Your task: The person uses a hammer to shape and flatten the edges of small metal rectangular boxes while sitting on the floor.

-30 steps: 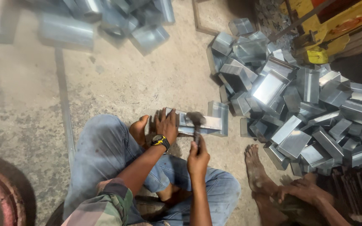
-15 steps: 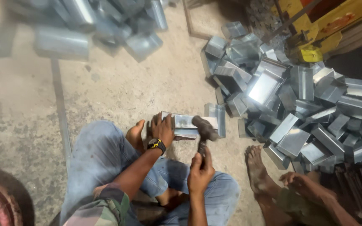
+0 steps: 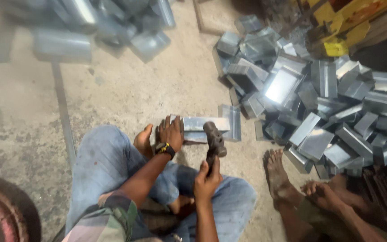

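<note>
A large heap of folded grey sheet-metal channel pieces (image 3: pixel 319 103) covers the concrete floor (image 3: pixel 126 94) at right. One folded grey sheet-metal piece (image 3: pixel 202 124) lies flat before the seated person, where the left hand (image 3: pixel 171 133) presses down on it, fingers spread, steadying it. The right hand (image 3: pixel 206 181) wraps closed around a dark-headed hammer (image 3: pixel 213 139), raised above the piece. Another person's bare foot (image 3: pixel 276 172) rests nearby.

My left hand (image 3: pixel 171 133) rests on the near end of a folded metal piece (image 3: pixel 204 124) lying on the floor (image 3: pixel 122 89) before my knees. My right hand (image 3: pixel 206 181) holds a hammer (image 3: pixel 214 141) above it. A heap of metal pieces (image 3: pixel 319 89) lies right; another person's foot (image 3: pixel 276 172) sits beside me.
</note>
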